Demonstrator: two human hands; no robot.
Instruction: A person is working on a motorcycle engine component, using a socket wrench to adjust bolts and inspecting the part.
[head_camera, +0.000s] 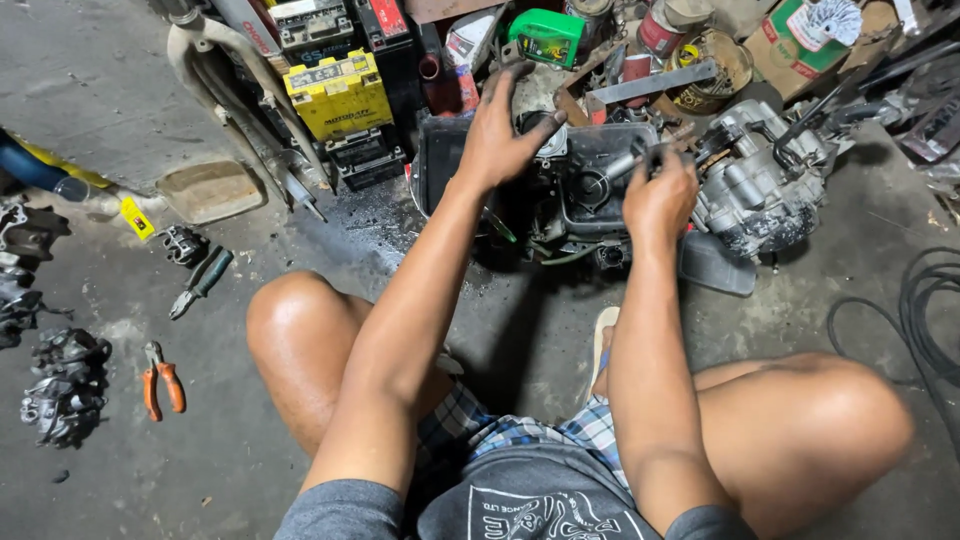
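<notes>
A greasy black engine block (590, 195) sits on the concrete floor between my knees. My left hand (500, 130) rests on its top left part with fingers spread, steadying it. My right hand (658, 190) is closed around a metal tool (625, 163), whose tip points at a round opening on the engine's top face. A second, grey engine casing (755, 185) lies just right of my right hand.
Orange-handled pliers (162, 380) and dark-handled pliers (200, 283) lie on the floor at left, near dirty metal parts (65, 385). A yellow battery (338, 95), a green oil bottle (545, 38) and cans stand behind the engine. Black cable (925, 310) coils at right.
</notes>
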